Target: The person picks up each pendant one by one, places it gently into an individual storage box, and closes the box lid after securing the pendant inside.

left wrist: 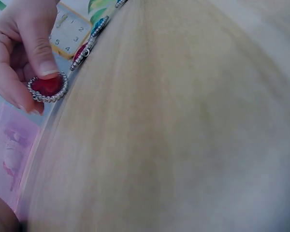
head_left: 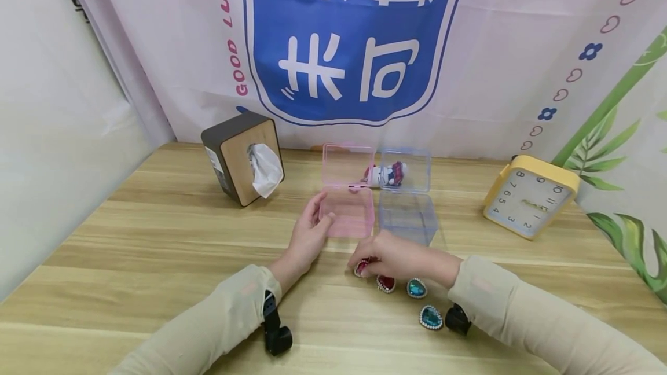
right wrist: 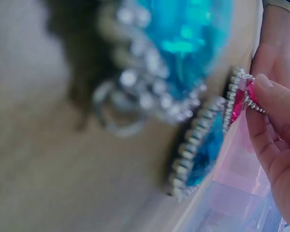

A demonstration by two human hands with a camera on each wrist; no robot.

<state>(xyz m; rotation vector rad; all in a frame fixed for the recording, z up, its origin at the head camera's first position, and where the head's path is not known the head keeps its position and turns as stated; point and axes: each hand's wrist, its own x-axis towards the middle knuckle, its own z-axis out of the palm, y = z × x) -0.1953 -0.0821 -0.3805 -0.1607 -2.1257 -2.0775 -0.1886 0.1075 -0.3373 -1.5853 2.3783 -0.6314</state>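
Note:
My left hand [head_left: 307, 233] holds the left side of a clear pink plastic box [head_left: 350, 227], thumb at its near left edge. The box's lid [head_left: 348, 165] stands raised behind it. Over the wood, my right hand [head_left: 398, 256] pinches a pinkish-red gem pendant [left wrist: 47, 88] rimmed with small clear stones, between thumb and fingers. Just right of that hand's fingertips lies another red gem pendant [head_left: 385, 283]. Two teal gem pendants, one farther back [head_left: 417, 288] and one nearer [head_left: 431, 317], lie below the right forearm. Beside the pink box stands a clear blue box [head_left: 406, 216], its lid raised too.
A small plush figure [head_left: 385, 175] lies behind the raised lids. To the left stands a tissue box [head_left: 242, 158] with a tissue sticking out. A yellow-framed clock [head_left: 531, 197] stands at the right. Behind the wooden table [head_left: 172, 259] hangs a printed cloth [head_left: 349, 74].

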